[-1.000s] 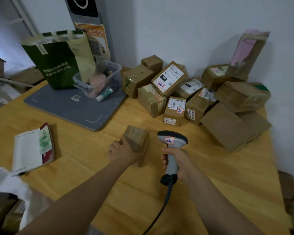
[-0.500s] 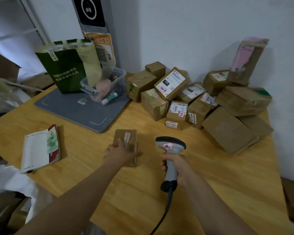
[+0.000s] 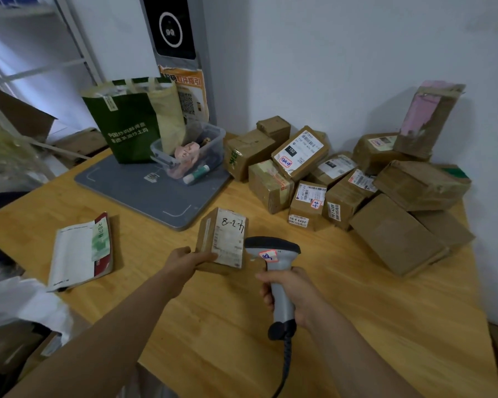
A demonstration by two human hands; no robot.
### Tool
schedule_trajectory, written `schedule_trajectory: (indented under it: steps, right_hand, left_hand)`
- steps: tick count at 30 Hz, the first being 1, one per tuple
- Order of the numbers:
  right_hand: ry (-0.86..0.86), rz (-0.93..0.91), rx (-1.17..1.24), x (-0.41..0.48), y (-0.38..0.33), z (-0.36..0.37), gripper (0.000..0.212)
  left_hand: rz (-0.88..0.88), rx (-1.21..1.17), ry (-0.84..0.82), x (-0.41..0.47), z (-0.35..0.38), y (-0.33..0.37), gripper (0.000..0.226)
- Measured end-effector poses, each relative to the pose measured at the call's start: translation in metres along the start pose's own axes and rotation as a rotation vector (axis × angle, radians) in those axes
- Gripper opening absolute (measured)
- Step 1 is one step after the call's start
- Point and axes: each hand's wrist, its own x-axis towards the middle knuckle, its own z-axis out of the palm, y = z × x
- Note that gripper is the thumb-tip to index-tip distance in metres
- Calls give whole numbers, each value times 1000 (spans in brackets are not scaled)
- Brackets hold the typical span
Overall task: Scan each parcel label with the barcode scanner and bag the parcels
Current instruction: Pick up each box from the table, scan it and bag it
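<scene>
Left hand [image 3: 184,261]: grasping the parcel [image 3: 213,237] at its near-left corner. Thumb lies flat on the label face, the other fingers are hidden behind the box. Left forearm comes in from lower left, nearly straight, wrist in line with it.

Parcel is tipped up, label [image 3: 230,245] facing me, black handwriting across the top. Can't tell if its lower edge touches the table [image 3: 227,340] or hangs just above it.

Right hand [image 3: 295,294]: clenched round the barcode scanner [image 3: 273,254] handle in a fist grip, fingers curled round its left side, back of the hand toward me. Right forearm comes in from lower right.

Scanner is upright. Its head sits just right of the parcel, left end almost at the parcel's right edge, and it faces away from me. There's a red-edged sticker with blue writing on top of the head. Black cable [image 3: 285,366] drops from the handle base below my fist, toward me and out of frame.

So the parcel sits between the left grip and the scanner head.

- Beyond the right grip and off to the right: pile of parcels [image 3: 357,182] against the wall, several with labels showing.
- Beyond the left grip: grey tray [image 3: 144,193], with a green bag [image 3: 127,124] and a clear bin [image 3: 216,139] on it.
- Left of the left grip, well apart: white mailer [image 3: 72,254] flat on the table.
- Left of my left forearm, at the table edge: white plastic bag [image 3: 20,303].
</scene>
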Motion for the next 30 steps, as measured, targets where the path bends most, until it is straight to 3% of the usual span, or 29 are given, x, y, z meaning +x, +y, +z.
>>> schedule_trajectory:
  steps: [2,3,6,10,13,15,20,24,30]
  right_hand:
    - [2,-5,-40,-3,1,2,14]
    - [3,-5,-54,-4,2,2,14]
    - [-11,-8,-82,-8,2,4,14]
    - [-19,-56,-127,-14,-1,9,12]
    - [-23,-105,-177,-17,-3,12,12]
    - [-20,-139,-247,-18,-3,13,13]
    - [16,-213,-427,-17,4,17,13]
    - [4,-279,-516,-17,6,21,12]
    - [-5,-300,-521,-17,4,25,10]
  left_hand:
    - [27,30,-30,-8,-3,7,46]
    - [45,51,-31,-7,-5,8,32]
    - [89,59,-32,-9,-13,13,21]
    - [69,60,-33,-11,-17,19,22]
    - [56,42,-22,-3,-23,20,70]
    - [68,65,-35,-2,-28,23,83]
    - [90,172,-6,-3,-44,32,84]
    - [97,216,8,-2,-49,35,70]
    - [79,205,19,2,-55,31,78]
